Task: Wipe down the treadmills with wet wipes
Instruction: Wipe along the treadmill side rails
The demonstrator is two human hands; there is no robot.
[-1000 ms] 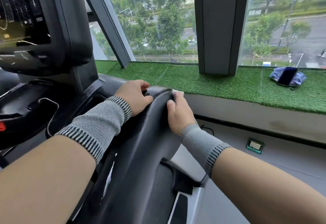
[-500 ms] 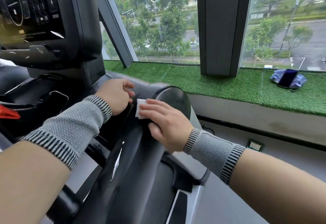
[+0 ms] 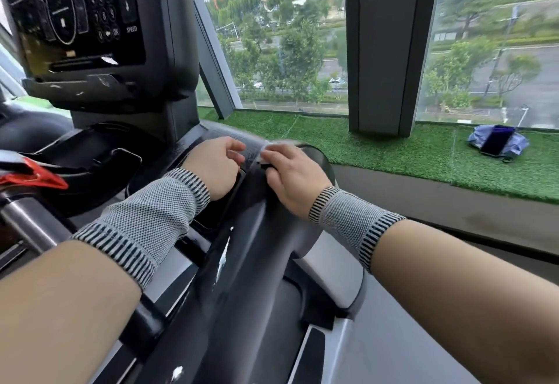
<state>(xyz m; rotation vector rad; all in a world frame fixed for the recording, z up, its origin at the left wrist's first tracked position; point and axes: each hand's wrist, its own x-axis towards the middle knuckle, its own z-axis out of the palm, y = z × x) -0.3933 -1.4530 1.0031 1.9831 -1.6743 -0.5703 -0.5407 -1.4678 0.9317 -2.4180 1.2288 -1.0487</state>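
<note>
Both arms reach forward, side by side. Each wrist wears a grey knitted band with dark stripes at its ends. The left hand (image 3: 216, 166) is out in front with its back facing up. Its fingers are bent and curl down and to the right. What they hold, if anything, is hidden. The right hand (image 3: 292, 176) is just beside it, also with its back up. Its fingers (image 3: 273, 149) point toward the left hand and look blurry. They press on a small white wipe (image 3: 266, 154). The two hands are close, with only a small gap between the fingertips.
</note>
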